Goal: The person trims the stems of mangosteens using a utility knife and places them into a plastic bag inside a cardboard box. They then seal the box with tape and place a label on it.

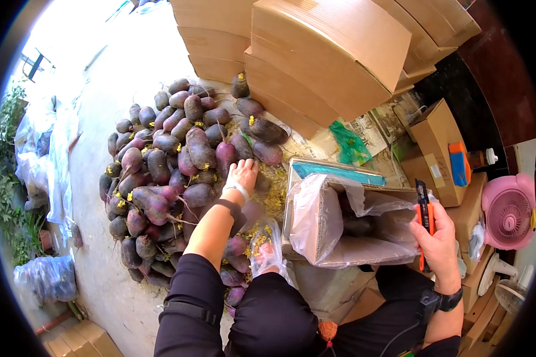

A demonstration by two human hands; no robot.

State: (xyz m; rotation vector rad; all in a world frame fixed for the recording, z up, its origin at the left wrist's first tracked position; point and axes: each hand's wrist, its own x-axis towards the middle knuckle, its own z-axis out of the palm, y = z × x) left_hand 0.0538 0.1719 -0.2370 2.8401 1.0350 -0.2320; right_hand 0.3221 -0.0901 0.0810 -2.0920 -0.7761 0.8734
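Note:
My left hand (242, 177) reaches into a large heap of dark purple radishes (159, 166), its fingers stretched over the heap's right side and slightly apart. It is nearest to a long-rooted purple radish (225, 156). Several radishes carry small yellow sprouts. In my right hand (439, 238), raised at the right, is an orange and black utility knife (424, 217), held upright. Between the hands stands an open cardboard box lined with a clear plastic bag (321, 229). Dark shapes like radishes show in the shade inside it.
Tall cardboard cartons (321, 53) stand behind the heap. A green plastic bag (349, 143) lies behind the lined box. A pink fan (508, 209) and a smaller carton (438, 152) are at the right. Clear plastic wrap (268, 250) lies by my knee; plastic sheeting (47, 149) is at the left.

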